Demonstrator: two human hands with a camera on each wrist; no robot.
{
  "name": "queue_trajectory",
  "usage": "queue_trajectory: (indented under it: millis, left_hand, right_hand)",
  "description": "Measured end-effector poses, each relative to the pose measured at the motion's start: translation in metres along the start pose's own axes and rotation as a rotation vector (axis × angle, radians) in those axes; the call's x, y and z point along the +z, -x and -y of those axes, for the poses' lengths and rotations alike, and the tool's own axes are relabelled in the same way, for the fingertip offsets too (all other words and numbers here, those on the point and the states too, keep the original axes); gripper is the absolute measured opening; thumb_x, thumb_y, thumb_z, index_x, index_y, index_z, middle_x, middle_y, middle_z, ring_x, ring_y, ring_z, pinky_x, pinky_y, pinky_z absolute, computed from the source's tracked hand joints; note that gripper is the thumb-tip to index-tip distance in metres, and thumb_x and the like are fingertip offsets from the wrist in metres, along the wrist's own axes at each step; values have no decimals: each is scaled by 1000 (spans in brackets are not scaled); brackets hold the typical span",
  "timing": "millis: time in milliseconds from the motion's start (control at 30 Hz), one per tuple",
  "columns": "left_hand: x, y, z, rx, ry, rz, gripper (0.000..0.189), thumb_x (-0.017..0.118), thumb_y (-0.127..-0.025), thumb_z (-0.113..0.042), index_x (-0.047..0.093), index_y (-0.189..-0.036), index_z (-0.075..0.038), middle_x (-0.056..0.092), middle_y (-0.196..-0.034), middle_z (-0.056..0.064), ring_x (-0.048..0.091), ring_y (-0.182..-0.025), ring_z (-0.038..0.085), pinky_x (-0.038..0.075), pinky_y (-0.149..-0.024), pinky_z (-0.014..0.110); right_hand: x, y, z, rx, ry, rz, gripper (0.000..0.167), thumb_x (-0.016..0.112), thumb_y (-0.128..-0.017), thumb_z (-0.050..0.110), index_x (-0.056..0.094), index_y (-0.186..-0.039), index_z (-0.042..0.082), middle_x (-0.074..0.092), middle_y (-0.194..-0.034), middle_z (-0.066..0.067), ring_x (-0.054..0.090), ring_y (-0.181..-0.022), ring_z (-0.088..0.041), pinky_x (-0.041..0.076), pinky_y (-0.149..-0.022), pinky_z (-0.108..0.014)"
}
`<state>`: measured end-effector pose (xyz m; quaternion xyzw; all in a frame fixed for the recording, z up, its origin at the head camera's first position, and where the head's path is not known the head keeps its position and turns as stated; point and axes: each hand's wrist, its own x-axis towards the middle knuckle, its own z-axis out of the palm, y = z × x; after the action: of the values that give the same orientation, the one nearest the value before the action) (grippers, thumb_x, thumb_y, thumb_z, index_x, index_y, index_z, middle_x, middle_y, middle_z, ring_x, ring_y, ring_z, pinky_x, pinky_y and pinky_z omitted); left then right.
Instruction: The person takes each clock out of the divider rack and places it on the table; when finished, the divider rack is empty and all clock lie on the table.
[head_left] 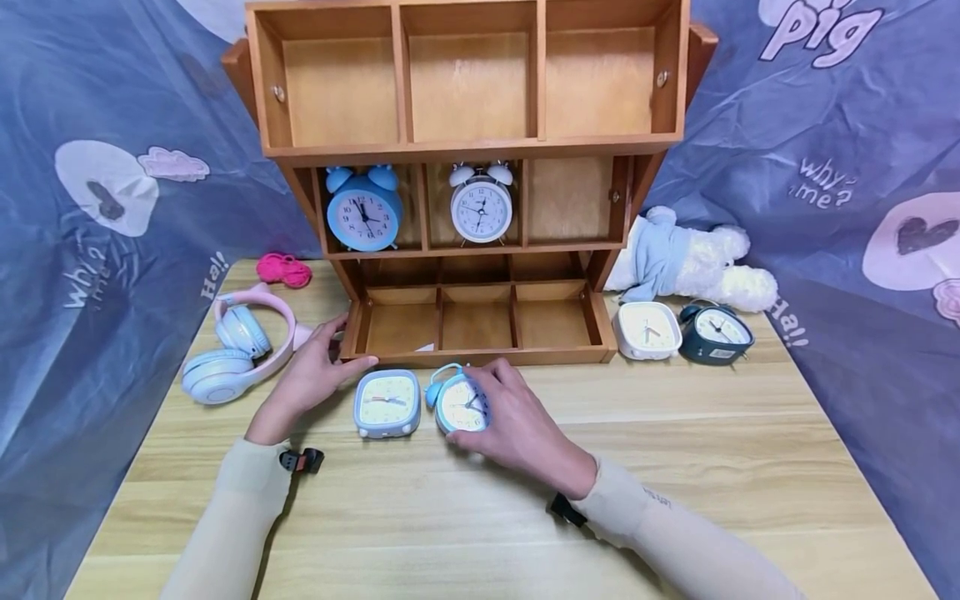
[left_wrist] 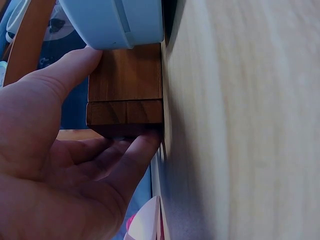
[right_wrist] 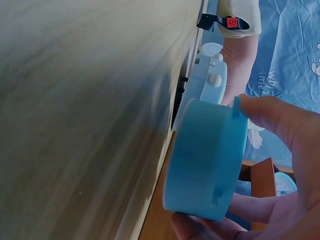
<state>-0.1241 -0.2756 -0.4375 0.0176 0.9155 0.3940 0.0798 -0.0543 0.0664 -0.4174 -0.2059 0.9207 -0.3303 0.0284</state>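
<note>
My right hand (head_left: pixel 521 425) grips a round light-blue twin-bell alarm clock (head_left: pixel 459 406), thumb and fingers across its sides. In the right wrist view the blue casing (right_wrist: pixel 205 155) tilts between thumb and fingers, close to the tabletop. A square blue alarm clock (head_left: pixel 387 400) lies face up on the table just left of it. My left hand (head_left: pixel 311 375) holds the front left corner of the wooden shelf (head_left: pixel 480 358); in the left wrist view its thumb and fingers straddle the brown corner (left_wrist: pixel 125 80).
On the middle tier stand a blue twin-bell clock (head_left: pixel 364 215) and a white one (head_left: pixel 482 208). Headphones (head_left: pixel 225 375) and pink yarn (head_left: pixel 283 270) lie at left. A white square clock (head_left: pixel 648 331), a dark green clock (head_left: pixel 716 335) and a plush toy (head_left: pixel 690 258) are at right.
</note>
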Motion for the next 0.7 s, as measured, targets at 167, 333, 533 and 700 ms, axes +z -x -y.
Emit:
queue_trajectory:
  millis: [167, 333, 533, 700]
  left_hand:
    - [-1, -1, 0, 3, 0, -2, 101, 84, -103, -39, 25, -177, -2, 38, -177, 31, 53, -152, 55, 48, -124, 68]
    - [-1, -1, 0, 10, 4, 0, 102, 84, -103, -40, 24, -177, -2, 37, -177, 31, 52, -153, 56, 47, -125, 68]
    - [-1, -1, -1, 6, -3, -1, 102, 84, -103, -40, 24, -177, -2, 36, -178, 31, 52, -153, 56, 47, -125, 68]
    - [0, -1, 0, 5, -10, -4, 102, 84, -103, -40, 25, -177, -2, 38, -177, 31, 53, -152, 56, 48, -124, 68]
  right_hand:
    - [1, -2, 0, 26, -8, 24, 95, 102, -79, 40, 62, -158, 5, 61, -132, -10, 61, -112, -22, 58, -98, -40]
    - [2, -4, -1, 29, -5, 45, 94, 102, -79, 40, 63, -157, 7, 61, -130, -10, 60, -110, -22, 57, -98, -40]
    - [2, -6, -2, 43, -3, 67, 94, 100, -80, 41, 62, -158, 7, 60, -129, -10, 59, -107, -20, 57, -95, -39]
    - [3, -8, -2, 54, -13, 82, 93, 100, -80, 40, 62, -158, 7, 59, -128, -9, 58, -107, -20, 57, -95, -39]
